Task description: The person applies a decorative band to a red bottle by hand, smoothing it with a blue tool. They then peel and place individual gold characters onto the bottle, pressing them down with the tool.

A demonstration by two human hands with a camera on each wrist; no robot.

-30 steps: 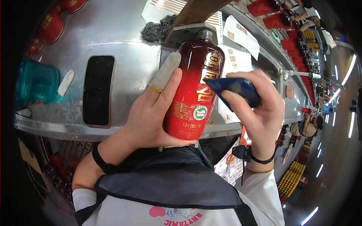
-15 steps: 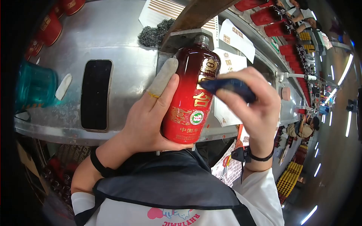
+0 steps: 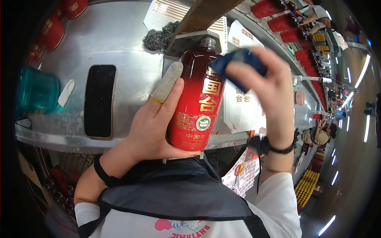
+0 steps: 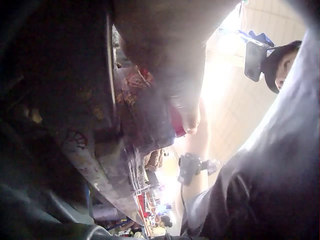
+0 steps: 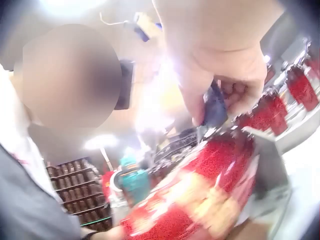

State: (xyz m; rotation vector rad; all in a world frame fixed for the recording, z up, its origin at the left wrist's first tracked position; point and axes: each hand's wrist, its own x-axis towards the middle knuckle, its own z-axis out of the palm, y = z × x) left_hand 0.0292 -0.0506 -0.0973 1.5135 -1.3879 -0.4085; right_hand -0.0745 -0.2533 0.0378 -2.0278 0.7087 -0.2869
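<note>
A red bottle (image 3: 194, 99), dark at its shoulder and with gold characters, lies tilted at the front of the metal table, its neck pointing away. My left hand (image 3: 149, 123) grips it from the left, thumb under its base, a grey cover on one finger lying along its side. Between thumb and fingers my right hand (image 3: 266, 79) pinches a dark blue piece (image 3: 242, 65); I cannot tell whether it is cloth or a scraper. The tip of this piece overlaps the bottle's upper label. In the right wrist view the blue piece (image 5: 216, 107) is close over the bottle (image 5: 200, 185).
A black phone (image 3: 100, 101) lies left of the bottle, beside a white finger cover (image 3: 66, 92) and a teal container (image 3: 37, 91). Steel wool (image 3: 160, 36) sits near a metal bracket (image 3: 186, 41) at the bottle's neck. Printed sheets (image 3: 242, 107) lie to the right. Red bottles line the far side.
My right hand has moved the blue piece from the middle of the label up towards the bottle's shoulder. The left hand keeps its hold, and the bottle has turned slightly.
</note>
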